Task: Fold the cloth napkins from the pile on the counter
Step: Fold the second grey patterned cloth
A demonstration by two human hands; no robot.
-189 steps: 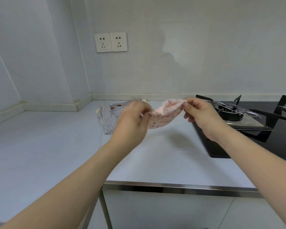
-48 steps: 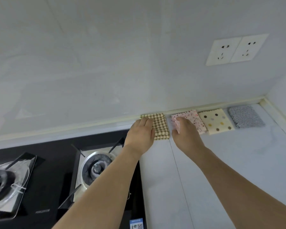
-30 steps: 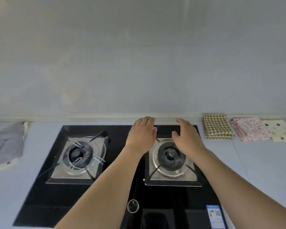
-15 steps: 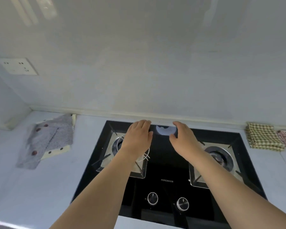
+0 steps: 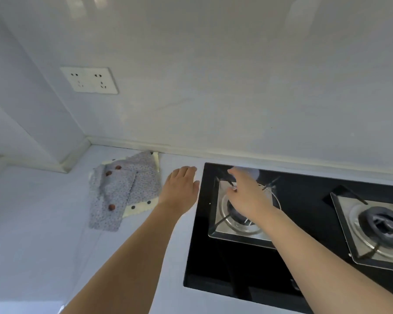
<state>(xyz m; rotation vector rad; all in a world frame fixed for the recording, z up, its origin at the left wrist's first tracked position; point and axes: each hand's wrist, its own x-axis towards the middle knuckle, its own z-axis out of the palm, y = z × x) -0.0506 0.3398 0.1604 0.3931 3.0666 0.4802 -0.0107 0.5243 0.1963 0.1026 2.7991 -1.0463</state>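
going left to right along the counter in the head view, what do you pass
pile of cloth napkins → left hand → right hand over the left burner → right burner

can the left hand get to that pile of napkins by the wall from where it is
Probably yes: the left hand is open and empty beside the napkin pile, with only bare counter between them.
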